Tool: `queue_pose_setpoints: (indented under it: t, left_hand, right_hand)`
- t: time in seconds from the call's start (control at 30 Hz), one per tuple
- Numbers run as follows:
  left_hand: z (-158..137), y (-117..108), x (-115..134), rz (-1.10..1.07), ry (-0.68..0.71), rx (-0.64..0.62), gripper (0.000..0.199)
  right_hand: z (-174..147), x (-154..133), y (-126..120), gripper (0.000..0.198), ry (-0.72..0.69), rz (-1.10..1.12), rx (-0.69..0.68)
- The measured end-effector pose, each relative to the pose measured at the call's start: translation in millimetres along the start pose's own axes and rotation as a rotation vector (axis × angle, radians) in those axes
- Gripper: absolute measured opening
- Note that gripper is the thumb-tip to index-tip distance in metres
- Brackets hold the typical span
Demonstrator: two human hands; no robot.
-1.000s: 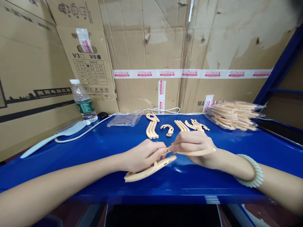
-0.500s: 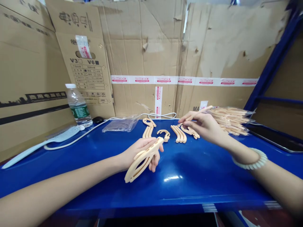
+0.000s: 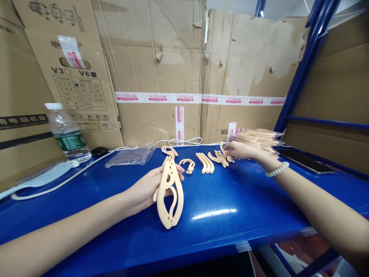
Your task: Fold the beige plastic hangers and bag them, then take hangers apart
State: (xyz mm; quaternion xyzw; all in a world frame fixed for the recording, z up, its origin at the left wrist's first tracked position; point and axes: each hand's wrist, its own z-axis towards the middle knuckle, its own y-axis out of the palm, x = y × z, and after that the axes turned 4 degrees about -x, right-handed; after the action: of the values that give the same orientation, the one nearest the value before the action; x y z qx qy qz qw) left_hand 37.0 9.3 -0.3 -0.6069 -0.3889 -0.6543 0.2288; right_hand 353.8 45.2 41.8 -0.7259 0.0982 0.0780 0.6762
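In my left hand (image 3: 151,182) is a beige folding hanger (image 3: 179,198), folded, its curved arms pointing toward me over the blue table. The fingers wrap behind it and are partly hidden. My right hand (image 3: 240,150) reaches to the back right, fingers closed at the tips around a curved beige hanger piece (image 3: 222,147). Just below it lies a loose pile of hanger parts (image 3: 220,158). To the left of that pile are several curved hanger arms (image 3: 204,163) side by side, hanger hooks (image 3: 188,165), and another beige part (image 3: 169,151) beyond the held hanger.
A plastic bag of beige parts (image 3: 256,137) sits behind my right hand, with a dark phone (image 3: 307,161) to its right. At left stand a water bottle (image 3: 69,134) and a pale blue hairbrush (image 3: 52,177). A clear bag (image 3: 129,156) and white cable (image 3: 190,142) lie along the cardboard.
My right hand has moved down to the pile with the beige piece. My left hand has turned the folded hanger so its flat side shows. The view has shifted right.
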Motion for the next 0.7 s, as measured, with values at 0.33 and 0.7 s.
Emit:
queue_pose_setpoints:
  t: [0.33, 0.7]
  left_hand:
    - [-2, -1, 0, -0.044, -0.017, 0.017, 0.018]
    - [5, -9, -8, -0.082, 0.097, 0.005, 0.025]
  right_hand:
    - [16, 8, 13, 0.028, -0.005, -0.216, 0.120]
    - [-62, -75, 37, 0.028, -1.158, -0.107, 0.388]
